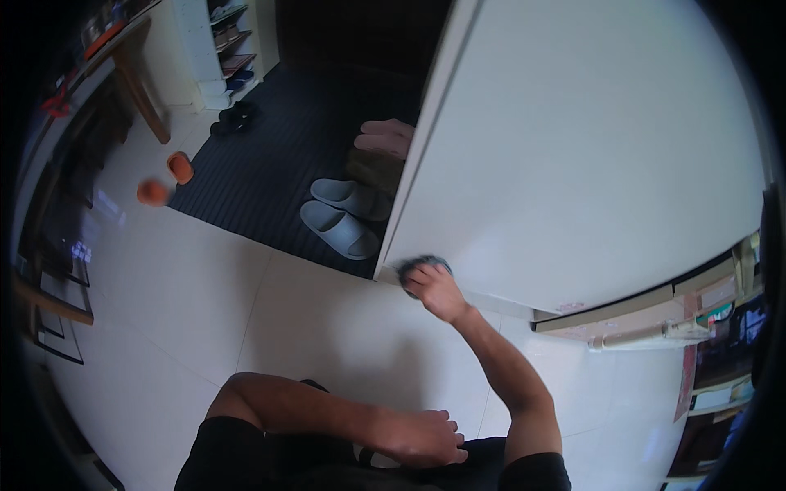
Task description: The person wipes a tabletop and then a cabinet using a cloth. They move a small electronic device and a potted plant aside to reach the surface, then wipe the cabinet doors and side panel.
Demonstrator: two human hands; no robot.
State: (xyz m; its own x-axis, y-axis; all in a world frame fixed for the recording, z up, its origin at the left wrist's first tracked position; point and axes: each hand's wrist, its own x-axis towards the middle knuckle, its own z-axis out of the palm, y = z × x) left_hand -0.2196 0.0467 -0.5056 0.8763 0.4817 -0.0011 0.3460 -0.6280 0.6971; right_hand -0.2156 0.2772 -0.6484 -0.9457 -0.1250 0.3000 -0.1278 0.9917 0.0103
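Observation:
My right hand (pixel 435 288) is closed around a dark grey-green cloth (pixel 409 270), pressed against the lower corner of a white panel (pixel 571 153), close to the floor. The cloth is bunched and partly hidden by my fingers. My left arm lies bent across my body at the bottom of the view. My left hand (pixel 427 438) rests near my lap and knee with its fingers curled; its palm is hidden, so whether it holds anything does not show.
Grey-blue slides (pixel 341 230) and pink slippers (pixel 384 138) stand on a dark ribbed mat (pixel 264 178) left of the panel. Orange slippers (pixel 180 167) lie by its left corner. A shoe rack (pixel 230 55) stands behind. Cardboard boxes (pixel 651 313) are at the right.

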